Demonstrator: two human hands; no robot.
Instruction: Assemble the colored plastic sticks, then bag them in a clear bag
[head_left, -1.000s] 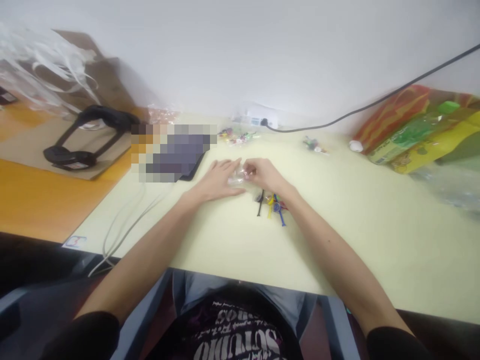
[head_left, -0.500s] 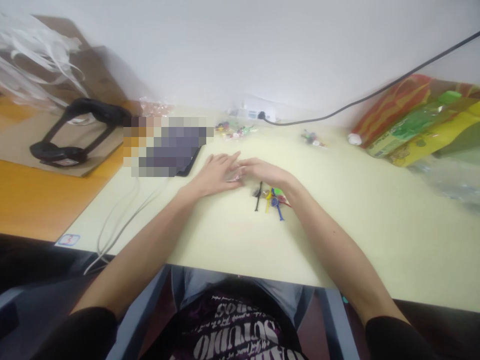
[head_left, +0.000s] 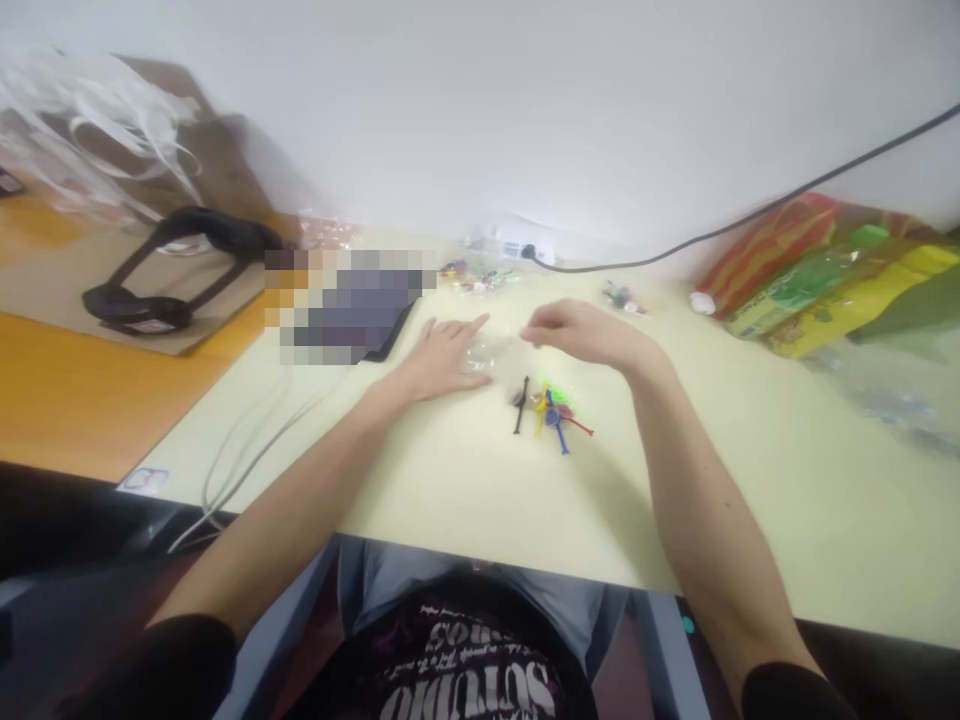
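My left hand (head_left: 442, 358) lies on the table with its fingers spread, touching the left side of a clear plastic bag (head_left: 482, 354). The bag is thin and blurred, and its outline is hard to follow. My right hand (head_left: 574, 332) is closed in a pinch at the bag's right end, with the wrist bent and raised. Just in front of the hands lies a small bunch of coloured plastic pieces with thin stems: a black piece (head_left: 522, 406), a blue piece (head_left: 557, 424), and yellow, green and red ones.
A dark flat device (head_left: 356, 310), partly pixelated, lies left of my hands. Small bagged pieces (head_left: 476, 278) and another little pile (head_left: 626, 297) sit near the wall. A black cable (head_left: 675, 250) runs along it. Snack packaging (head_left: 810, 285) stands at right, a black strap frame (head_left: 180, 270) at left.
My right hand has moved right and up, away from my left hand, so more of the plastic and the coloured pieces shows. My left hand stays nearly in place. The view has shifted slightly.
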